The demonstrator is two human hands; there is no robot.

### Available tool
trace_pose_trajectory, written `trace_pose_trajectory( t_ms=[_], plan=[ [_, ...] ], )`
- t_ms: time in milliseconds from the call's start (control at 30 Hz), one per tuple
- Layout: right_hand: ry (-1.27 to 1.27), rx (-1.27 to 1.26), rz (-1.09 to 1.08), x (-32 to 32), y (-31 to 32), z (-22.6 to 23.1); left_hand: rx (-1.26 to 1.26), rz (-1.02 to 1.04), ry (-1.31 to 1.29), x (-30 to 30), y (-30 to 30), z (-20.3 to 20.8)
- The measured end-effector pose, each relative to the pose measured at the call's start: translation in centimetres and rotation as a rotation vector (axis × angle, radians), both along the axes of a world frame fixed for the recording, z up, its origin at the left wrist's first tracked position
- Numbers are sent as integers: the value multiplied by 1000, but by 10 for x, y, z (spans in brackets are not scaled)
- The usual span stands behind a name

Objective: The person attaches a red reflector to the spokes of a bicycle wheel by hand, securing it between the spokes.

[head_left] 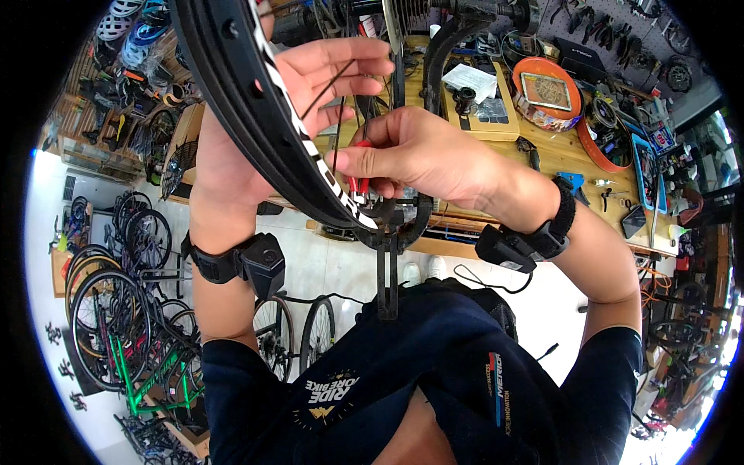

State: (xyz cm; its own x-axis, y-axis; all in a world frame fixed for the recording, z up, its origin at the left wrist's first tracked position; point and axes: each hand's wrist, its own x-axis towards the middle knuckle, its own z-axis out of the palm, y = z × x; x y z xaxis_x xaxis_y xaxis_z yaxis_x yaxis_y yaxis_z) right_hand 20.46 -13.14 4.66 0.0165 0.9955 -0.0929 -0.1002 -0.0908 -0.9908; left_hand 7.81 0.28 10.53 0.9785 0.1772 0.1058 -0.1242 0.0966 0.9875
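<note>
A black bicycle wheel rim with white markings curves down in front of me, its thin spokes running up to the right. My right hand is closed, thumb and fingers pinching a small red spoke wrench at a spoke close to the rim. My left hand reaches past the rim with its fingers stretched out and apart among the spokes, gripping nothing; the rim covers part of its palm. Below the wheel, the black arms of a truing stand straddle the rim's lower part.
Behind the wheel stands a wooden workbench with an orange-red round tin, a second round tray, a blue tray and loose small tools. Several bicycles crowd the left floor. A black cable hangs near my right wrist.
</note>
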Motion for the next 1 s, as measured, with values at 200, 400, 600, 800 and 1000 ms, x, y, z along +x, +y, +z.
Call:
trace_pose_trajectory(
  t_ms=[200,400,600,800,1000],
  plan=[
    [-289,-5,-255,-18,4,-26,-109,-44,43,-5,1,-18],
    [-490,-127,-209,-14,-9,-6,-85,-2,18,-10,-6,-26],
    [-583,353,-548,-1,-11,-29,-151,-43,-63,-9,-2,-27],
    [-495,261,-600,25,-12,-19,57,45,165,-10,1,-36],
    [-344,68,-660,42,-37,-43,395,46,156,-18,12,-102]
  ],
)
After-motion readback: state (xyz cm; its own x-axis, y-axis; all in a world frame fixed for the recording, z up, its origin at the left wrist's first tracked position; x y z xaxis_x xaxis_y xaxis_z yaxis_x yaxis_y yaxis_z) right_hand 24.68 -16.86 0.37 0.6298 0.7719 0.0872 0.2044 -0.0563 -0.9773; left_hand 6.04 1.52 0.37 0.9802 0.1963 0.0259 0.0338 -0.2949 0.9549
